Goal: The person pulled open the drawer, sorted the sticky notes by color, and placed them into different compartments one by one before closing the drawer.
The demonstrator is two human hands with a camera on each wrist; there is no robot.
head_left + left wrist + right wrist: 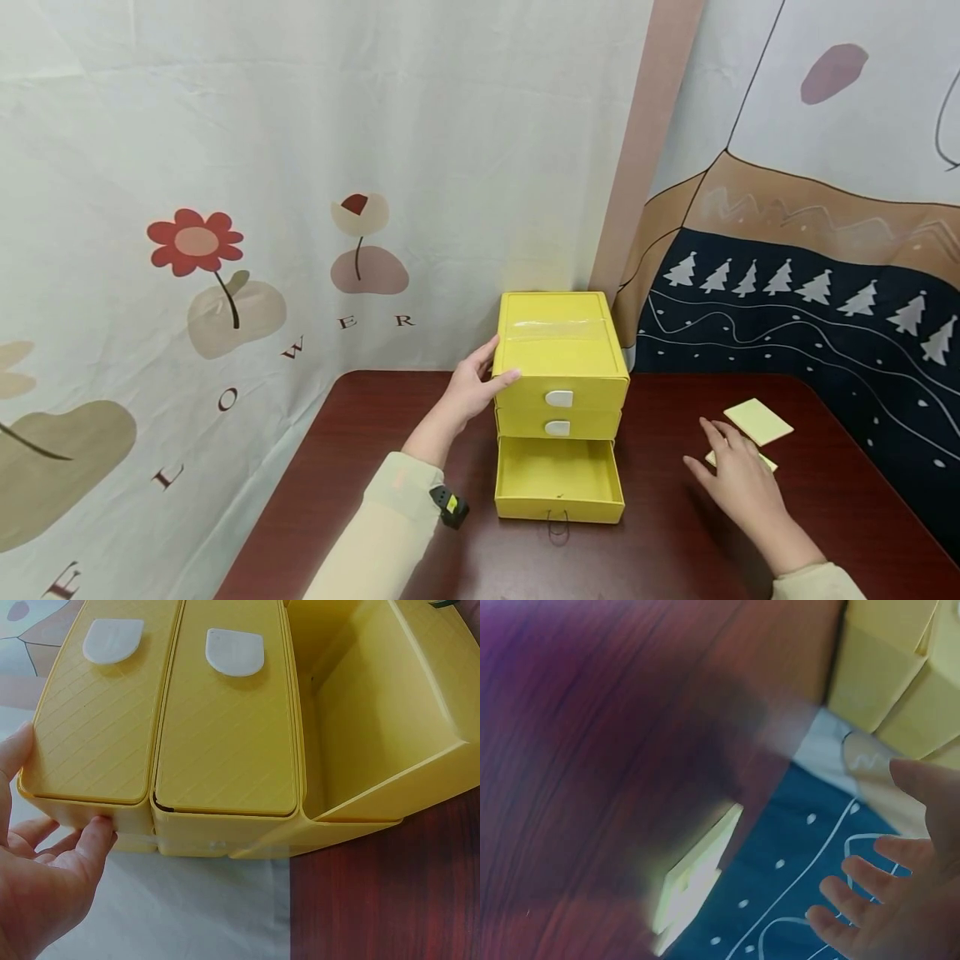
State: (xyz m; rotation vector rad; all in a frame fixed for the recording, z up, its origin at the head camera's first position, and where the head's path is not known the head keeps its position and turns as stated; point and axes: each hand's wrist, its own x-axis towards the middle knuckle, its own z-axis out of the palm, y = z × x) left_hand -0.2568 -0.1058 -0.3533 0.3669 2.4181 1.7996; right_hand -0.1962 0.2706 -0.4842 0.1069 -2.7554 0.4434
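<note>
1. Head view: a yellow drawer box [592, 354] sits toward the far side of a dark red table [375, 437]. Bottom drawer [558, 510] is pulled out toward the near side, with a thin dark loop [557, 533] at its front. The two upper drawers are in, each with a white tab [558, 399]. Clear tape [555, 328] runs across the top.
2. Same view, left hand [468, 390] grips the box's top near-left corner. There's a black gadget [450, 506] at that sleeve. Right hand [738, 483] is over on the right, fingers loosely bent and apart, above the near pad [768, 463] and mostly covering it. The far pad [759, 422] lies just beyond, also pale yellow. Can't tell from here if any finger touches paper. Printed cloth [465, 125] hangs behind everything.
3. Left wrist view: picture's turned sideways, but the grip is easy to see, thumb at the top edge and bent fingers against the box's left side.
4. Right wrist view: kinda blurry. Fingers are spread with nothing between them. Both pads show on the table, apart from the hand, with the box off past the thumb.
</note>
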